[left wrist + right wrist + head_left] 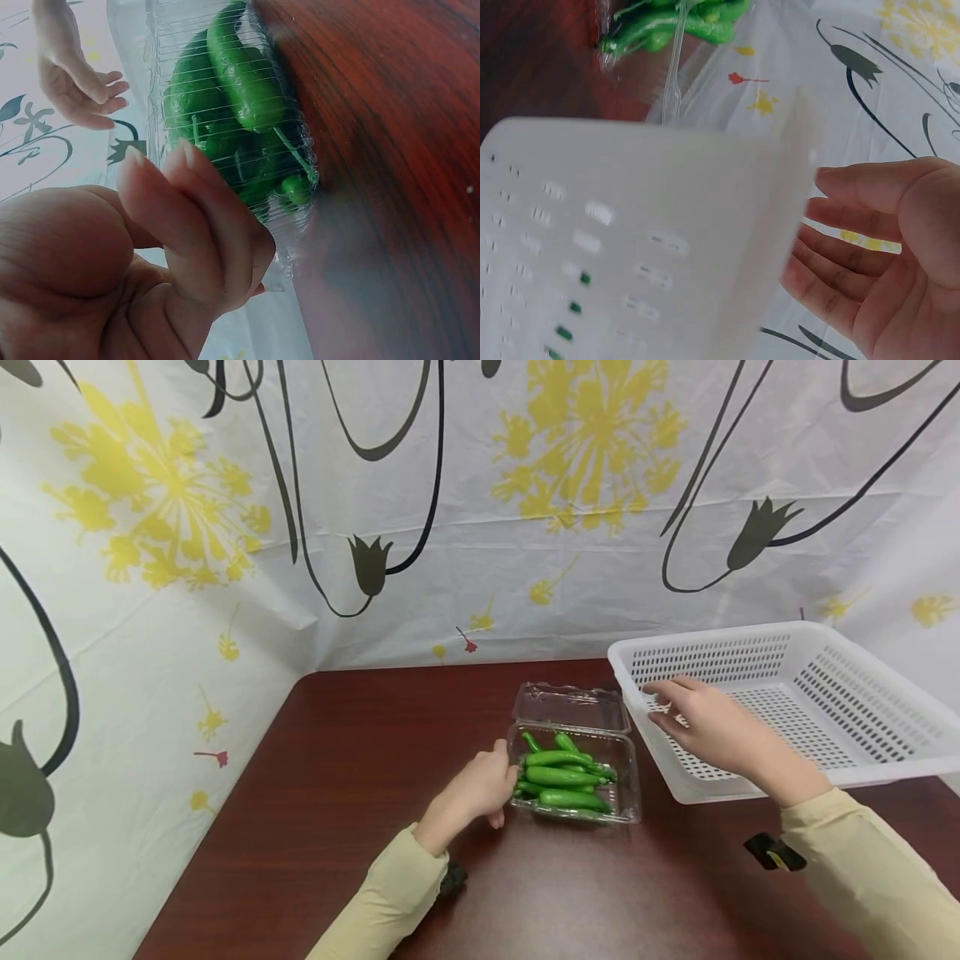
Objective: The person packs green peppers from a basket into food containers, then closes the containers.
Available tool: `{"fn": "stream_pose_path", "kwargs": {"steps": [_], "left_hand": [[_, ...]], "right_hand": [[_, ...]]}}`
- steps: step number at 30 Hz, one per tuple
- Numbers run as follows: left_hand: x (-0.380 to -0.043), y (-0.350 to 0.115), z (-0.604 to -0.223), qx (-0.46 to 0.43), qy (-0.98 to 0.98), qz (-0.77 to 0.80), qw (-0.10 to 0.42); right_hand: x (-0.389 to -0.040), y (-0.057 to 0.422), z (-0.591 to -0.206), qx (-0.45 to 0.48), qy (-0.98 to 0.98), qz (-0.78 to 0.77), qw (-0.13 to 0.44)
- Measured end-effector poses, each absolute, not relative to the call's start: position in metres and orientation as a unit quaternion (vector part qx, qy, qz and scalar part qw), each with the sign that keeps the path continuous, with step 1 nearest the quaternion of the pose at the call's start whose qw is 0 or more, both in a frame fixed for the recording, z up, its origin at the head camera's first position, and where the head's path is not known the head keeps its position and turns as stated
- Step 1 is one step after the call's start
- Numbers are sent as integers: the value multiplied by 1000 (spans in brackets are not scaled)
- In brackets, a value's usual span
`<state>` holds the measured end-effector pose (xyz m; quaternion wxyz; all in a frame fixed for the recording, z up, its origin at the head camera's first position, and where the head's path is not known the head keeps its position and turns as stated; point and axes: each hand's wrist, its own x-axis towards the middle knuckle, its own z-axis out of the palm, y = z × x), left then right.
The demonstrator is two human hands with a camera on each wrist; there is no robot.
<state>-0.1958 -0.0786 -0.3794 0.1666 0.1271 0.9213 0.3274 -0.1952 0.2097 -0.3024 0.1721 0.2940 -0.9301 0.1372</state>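
Note:
Several green chili peppers [562,775] lie in a clear plastic clamshell box [626,793], its lid [572,708] folded back behind it. My left hand [474,785] is at the box's left side, with fingers loosely bent. In the left wrist view those fingertips overlap the ribbed wall of the box. My right hand [708,727] reaches over the left rim of a white plastic basket [862,652]. Its fingers are spread and slightly bent, with no object visible between them. The right wrist view shows them beside the basket's rim. Green spots show through several wall slots there.
The basket stands right of the box on a dark red wooden table [360,760]. A white sheet [465,593] with yellow and grey flower prints hangs behind and at the sides. Each forearm wears a small black device [772,852] near the sleeve cuff.

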Motion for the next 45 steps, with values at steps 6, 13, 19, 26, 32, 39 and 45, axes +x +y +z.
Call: {"fn": "stream_pose_path", "kwargs": {"steps": [6, 13, 19, 26, 32, 39, 45], "left_hand": [[-195, -80, -379, 124, 922, 326, 168], [-195, -80, -380, 127, 924, 323, 162], [-196, -79, -380, 124, 924, 324, 162], [-196, -78, -380, 117, 925, 321, 165], [-196, -78, -381, 117, 926, 320, 163], [-196, -78, -381, 118, 924, 327, 157], [-197, -78, -381, 116, 925, 325, 160]], "right_hand": [[-199, 217, -296, 298, -930, 126, 176], [-203, 224, -289, 301, -929, 120, 180], [-208, 233, -284, 292, -935, 107, 170], [-216, 245, -274, 286, -945, 89, 131], [-221, 254, -271, 277, -951, 84, 111], [-227, 257, -269, 262, -958, 79, 88], [-233, 255, -263, 260, -959, 71, 91]]}}
